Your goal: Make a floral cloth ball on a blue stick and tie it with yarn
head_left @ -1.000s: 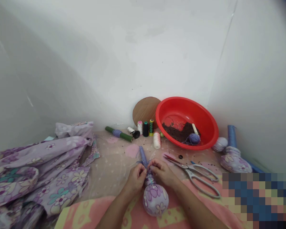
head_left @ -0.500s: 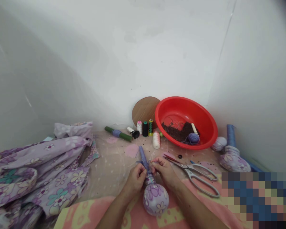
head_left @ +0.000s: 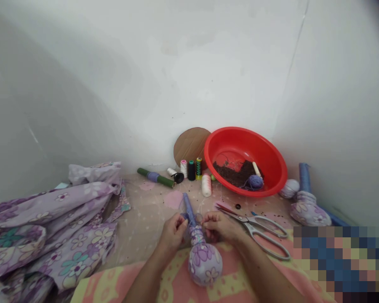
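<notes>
A stuffed gourd shape of lilac floral cloth [head_left: 204,264] lies on my lap, with a blue wrapped neck [head_left: 188,209] rising from it. My left hand [head_left: 173,232] grips the neck from the left side, low on the blue part. My right hand [head_left: 217,226] sits just right of the neck, its fingertips pinched together. A faint loop, perhaps thread, shows between my hands, too thin to make out.
Metal-handled scissors [head_left: 259,231] lie to the right. Behind stand several thread spools [head_left: 191,170], a red basin [head_left: 244,162] holding dark filling and a yarn ball, and a cardboard disc [head_left: 189,147]. Floral cloth [head_left: 50,223] is heaped left; another cloth gourd [head_left: 308,210] stands right.
My right hand has drawn away from the neck toward the right. My left hand has shifted slightly lower and left on the neck.
</notes>
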Tool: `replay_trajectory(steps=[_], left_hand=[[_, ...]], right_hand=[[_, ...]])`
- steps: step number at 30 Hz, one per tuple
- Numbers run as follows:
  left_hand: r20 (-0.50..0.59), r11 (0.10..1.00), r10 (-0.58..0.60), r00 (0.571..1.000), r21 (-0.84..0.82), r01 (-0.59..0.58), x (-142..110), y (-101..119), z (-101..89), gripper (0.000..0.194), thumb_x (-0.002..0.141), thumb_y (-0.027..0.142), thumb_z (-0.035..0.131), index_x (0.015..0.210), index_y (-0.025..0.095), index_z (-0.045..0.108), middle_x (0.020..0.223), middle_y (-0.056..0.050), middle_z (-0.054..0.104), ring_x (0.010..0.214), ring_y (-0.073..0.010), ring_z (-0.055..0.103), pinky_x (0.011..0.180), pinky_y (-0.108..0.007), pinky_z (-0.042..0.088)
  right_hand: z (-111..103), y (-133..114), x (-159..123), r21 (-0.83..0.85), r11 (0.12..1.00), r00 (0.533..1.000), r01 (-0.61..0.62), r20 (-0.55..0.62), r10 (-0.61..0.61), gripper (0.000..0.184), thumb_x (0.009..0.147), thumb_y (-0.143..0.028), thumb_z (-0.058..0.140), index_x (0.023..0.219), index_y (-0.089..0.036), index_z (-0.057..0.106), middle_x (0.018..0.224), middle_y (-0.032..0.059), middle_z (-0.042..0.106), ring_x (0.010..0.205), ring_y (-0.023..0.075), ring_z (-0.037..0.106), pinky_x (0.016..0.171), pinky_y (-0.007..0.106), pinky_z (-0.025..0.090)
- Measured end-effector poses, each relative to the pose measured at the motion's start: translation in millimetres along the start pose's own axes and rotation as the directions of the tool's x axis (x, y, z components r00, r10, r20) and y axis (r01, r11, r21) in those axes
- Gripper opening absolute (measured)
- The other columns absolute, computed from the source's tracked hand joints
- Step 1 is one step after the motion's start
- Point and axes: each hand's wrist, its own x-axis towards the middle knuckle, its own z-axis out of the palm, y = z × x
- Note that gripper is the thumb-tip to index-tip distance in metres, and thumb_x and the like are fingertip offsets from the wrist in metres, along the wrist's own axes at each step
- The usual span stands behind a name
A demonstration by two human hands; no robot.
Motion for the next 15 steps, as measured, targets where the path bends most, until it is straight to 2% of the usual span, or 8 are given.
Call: replay_trajectory(steps=[2,5,7,10,13,15], left_hand=[[-0.067,0.993,0.108,0.992,0.06,-0.105,2,4,-4.6,0.023,0.073,0.035,0.046,0.06,0.017,0.042,0.052,0.005,0.041,0.049,-0.0088,0.045,0.047,-0.02,0.038],[-0.132,0.97,0.237,0.963,0.076,-0.229,3,9,-8.5,0.016,0.074,0.031,0.047,0.074,0.016,0.049,0.07,-0.002,0.054,0.07,-0.0137,0.053,0.064,-0.023,0.042],[-0.133,0.955,0.294,0.946,0.02,-0.294,2,10,-8.4,0.015,0.076,0.027,0.045,0.084,0.016,0.049,0.086,-0.006,0.057,0.085,-0.0166,0.053,0.077,-0.027,0.04],[-0.133,0.93,0.356,0.925,-0.045,-0.364,1,13,-7.0,0.012,0.075,0.02,0.043,0.086,0.017,0.047,0.1,-0.009,0.056,0.101,-0.0186,0.048,0.089,-0.033,0.034],[-0.101,0.93,0.348,0.932,-0.086,-0.356,0,18,-7.4,0.017,0.072,0.013,0.04,0.088,0.017,0.046,0.111,-0.01,0.053,0.109,-0.0194,0.044,0.093,-0.036,0.031],[-0.072,0.932,0.344,0.936,-0.095,-0.349,0,21,-8.7,0.025,0.068,0.009,0.038,0.091,0.017,0.045,0.117,-0.011,0.05,0.112,-0.0197,0.041,0.094,-0.037,0.029]], right_hand=[[-6,0,2,-0.028,0.997,0.993,0.07,-0.091,-0.072,0.015,0.064,-0.024,0.053,0.072,-0.012,0.056,0.056,-0.0006,0.057,0.036,0.0045,0.04,0.037,0.018,0.027],[-9,1,4,-0.081,0.988,0.967,0.132,-0.207,-0.146,0.024,0.071,-0.035,0.049,0.069,-0.012,0.054,0.064,0.0024,0.059,0.035,0.0036,0.038,0.036,0.019,0.028],[-3,1,3,-0.143,0.988,0.983,0.056,-0.164,-0.08,0.032,0.074,-0.043,0.044,0.068,-0.012,0.053,0.055,0.0015,0.056,0.032,0.0054,0.038,0.033,0.02,0.026],[13,-4,-4,-0.312,0.949,0.995,-0.042,-0.103,0.011,0.041,0.072,-0.052,0.044,0.076,-0.013,0.056,0.049,0.0003,0.054,0.035,0.0095,0.044,0.035,0.021,0.029],[29,-11,-10,-0.514,0.857,0.978,0.025,-0.167,-0.129,0.044,0.062,-0.051,0.057,0.091,-0.018,0.058,0.07,0.0045,0.062,0.057,0.0153,0.055,0.049,0.024,0.035],[34,-14,-11,-0.607,0.795,0.97,0.006,-0.19,-0.152,0.052,0.055,-0.05,0.064,0.097,-0.02,0.057,0.077,0.0051,0.062,0.065,0.0185,0.055,0.054,0.026,0.035]])
